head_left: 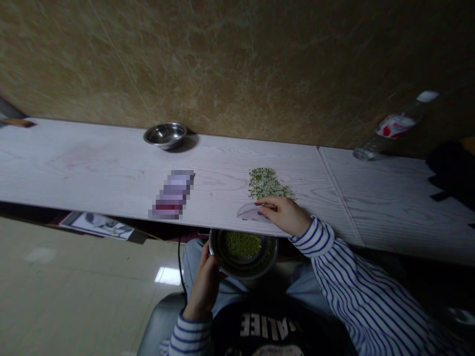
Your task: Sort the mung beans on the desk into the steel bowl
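My left hand [207,277] grips the rim of a metal bowl [272,257] held over my lap, just below the table's front edge. Green beans [243,244] lie inside this bowl. Over the table edge, the closed fingers of my right hand [284,212] hold a thin translucent sheet [248,211], its rounded part resting on the tabletop. Scattered green and white bits [267,183] are spread on the table just beyond my right hand.
A second metal bowl [165,136] stands near the wall. A blurred-out flat object [172,195] lies left of centre. At the right, a clear bottle [395,126] stands by the wall near a dark item [454,170]. Papers [98,225] sit below the table edge at left.
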`<control>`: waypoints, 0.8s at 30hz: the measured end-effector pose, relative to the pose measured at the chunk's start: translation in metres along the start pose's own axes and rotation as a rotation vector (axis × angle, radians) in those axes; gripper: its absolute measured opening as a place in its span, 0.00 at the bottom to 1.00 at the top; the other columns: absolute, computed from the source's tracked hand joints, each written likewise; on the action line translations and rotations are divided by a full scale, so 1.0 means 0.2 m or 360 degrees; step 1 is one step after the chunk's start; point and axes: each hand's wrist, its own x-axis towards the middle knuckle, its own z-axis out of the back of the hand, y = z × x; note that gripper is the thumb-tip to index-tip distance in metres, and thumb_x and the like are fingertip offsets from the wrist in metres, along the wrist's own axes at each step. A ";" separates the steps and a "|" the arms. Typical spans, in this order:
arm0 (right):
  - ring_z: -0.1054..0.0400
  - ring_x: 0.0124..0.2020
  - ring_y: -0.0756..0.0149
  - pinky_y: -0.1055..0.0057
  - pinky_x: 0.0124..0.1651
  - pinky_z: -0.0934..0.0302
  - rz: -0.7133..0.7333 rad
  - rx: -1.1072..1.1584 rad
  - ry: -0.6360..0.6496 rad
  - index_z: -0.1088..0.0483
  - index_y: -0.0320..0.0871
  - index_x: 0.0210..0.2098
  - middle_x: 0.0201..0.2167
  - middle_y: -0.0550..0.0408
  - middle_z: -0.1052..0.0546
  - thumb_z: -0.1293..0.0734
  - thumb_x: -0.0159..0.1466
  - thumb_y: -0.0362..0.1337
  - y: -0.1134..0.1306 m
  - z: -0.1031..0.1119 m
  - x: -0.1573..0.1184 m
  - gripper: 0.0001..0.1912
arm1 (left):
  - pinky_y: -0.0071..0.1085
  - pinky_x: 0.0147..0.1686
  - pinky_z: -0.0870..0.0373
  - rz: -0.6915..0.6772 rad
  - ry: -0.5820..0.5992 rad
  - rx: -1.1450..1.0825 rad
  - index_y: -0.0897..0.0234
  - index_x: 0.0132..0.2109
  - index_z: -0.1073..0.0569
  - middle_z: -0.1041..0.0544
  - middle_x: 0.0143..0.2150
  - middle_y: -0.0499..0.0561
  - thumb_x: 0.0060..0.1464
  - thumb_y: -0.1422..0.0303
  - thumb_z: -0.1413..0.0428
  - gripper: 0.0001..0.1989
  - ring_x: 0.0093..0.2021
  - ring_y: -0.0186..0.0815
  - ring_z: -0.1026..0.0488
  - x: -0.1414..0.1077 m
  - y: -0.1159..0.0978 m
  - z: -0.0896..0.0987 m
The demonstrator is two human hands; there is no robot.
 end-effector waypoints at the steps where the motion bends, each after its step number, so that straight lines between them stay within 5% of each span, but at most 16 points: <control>1: 0.23 0.40 0.61 0.64 0.46 0.31 0.0017 -0.0001 0.0026 0.22 0.43 0.43 0.38 0.51 0.18 0.35 0.61 0.32 0.00 0.00 0.00 0.13 | 0.27 0.30 0.34 0.0016 0.0033 -0.0044 0.56 0.59 0.34 0.25 0.47 0.51 0.46 0.72 0.47 0.30 0.37 0.35 0.29 0.00 0.00 0.00; 11: 0.23 0.37 0.62 0.67 0.41 0.30 0.0084 0.0075 0.0146 0.22 0.45 0.41 0.36 0.53 0.17 0.35 0.61 0.35 -0.01 -0.03 -0.15 0.12 | 0.32 0.36 0.32 0.0068 0.0011 -0.0066 0.57 0.59 0.34 0.24 0.47 0.51 0.43 0.71 0.44 0.32 0.41 0.40 0.28 -0.01 0.01 -0.04; 18: 0.23 0.31 0.62 0.67 0.36 0.29 -0.0191 0.0212 -0.0314 0.24 0.41 0.45 0.34 0.49 0.17 0.36 0.62 0.38 -0.17 0.08 -0.23 0.15 | 0.33 0.38 0.32 0.0090 0.0057 -0.0040 0.56 0.62 0.36 0.25 0.51 0.54 0.45 0.70 0.45 0.34 0.44 0.42 0.28 -0.01 0.04 -0.07; 24: 0.22 0.36 0.59 0.64 0.41 0.29 -0.0171 0.0067 -0.0363 0.23 0.41 0.45 0.37 0.48 0.18 0.36 0.61 0.38 -0.24 0.11 -0.18 0.15 | 0.33 0.36 0.31 0.0162 0.0097 0.0002 0.55 0.63 0.38 0.27 0.54 0.54 0.47 0.69 0.45 0.34 0.47 0.44 0.30 0.00 0.06 -0.07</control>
